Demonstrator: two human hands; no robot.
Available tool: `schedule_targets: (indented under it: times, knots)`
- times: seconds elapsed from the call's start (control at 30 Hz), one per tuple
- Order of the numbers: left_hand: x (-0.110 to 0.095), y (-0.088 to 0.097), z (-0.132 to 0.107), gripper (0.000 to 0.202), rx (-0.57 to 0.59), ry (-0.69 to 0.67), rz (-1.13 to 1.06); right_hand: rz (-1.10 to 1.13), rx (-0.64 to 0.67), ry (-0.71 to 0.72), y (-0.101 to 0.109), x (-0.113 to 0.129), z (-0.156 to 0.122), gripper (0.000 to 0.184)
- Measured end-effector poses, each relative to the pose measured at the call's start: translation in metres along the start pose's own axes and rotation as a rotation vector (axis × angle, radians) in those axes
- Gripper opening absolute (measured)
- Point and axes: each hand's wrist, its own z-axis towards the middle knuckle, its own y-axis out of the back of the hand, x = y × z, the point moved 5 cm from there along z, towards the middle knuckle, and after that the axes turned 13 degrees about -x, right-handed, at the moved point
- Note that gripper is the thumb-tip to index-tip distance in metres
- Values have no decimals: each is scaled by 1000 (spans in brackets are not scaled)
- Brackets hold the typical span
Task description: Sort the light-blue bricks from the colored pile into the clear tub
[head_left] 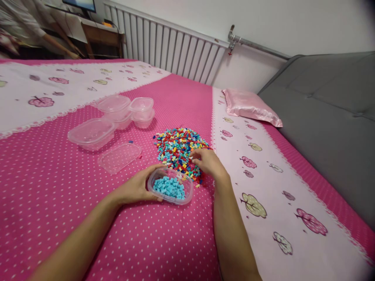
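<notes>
A clear plastic container (188, 192) stands tilted slightly on the pink bedspread, with many light-blue toy bricks (169, 187) inside. My left hand (143, 186) grips its left end, thumb along the near side and fingers around the far side. Just beyond lies a heap of small mixed-colour toy bricks (175, 146). My right hand (208, 162) is at the right side of this heap, its fingers curled in toward the thumb. Whatever may be between those fingertips is too small to make out.
A loose clear lid (120, 157) lies left of the container, a dark blue brick (131, 142) near it. Several lidded clear containers (92, 132) stand farther back. A pink pillow (250, 107) rests by the grey headboard (322, 93). Another person's arm (58, 45) shows at the far left.
</notes>
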Motion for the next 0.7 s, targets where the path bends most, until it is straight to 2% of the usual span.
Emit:
schedule_targets:
  times: [0.1, 0.2, 0.53, 0.7]
  knots:
    - [-1, 0, 0, 85, -8, -3, 5, 13, -33, 75, -14, 6, 5, 41]
    - [-1, 0, 0, 85, -7, -6, 12, -17, -76, 102, -23, 9, 8, 52]
    - [4, 1, 1, 87, 2, -11, 30, -3, -91, 57, -28, 9, 9, 28]
    - [3, 0, 1, 87, 1, -14, 34, 27, -90, 51, -29, 4, 10, 25]
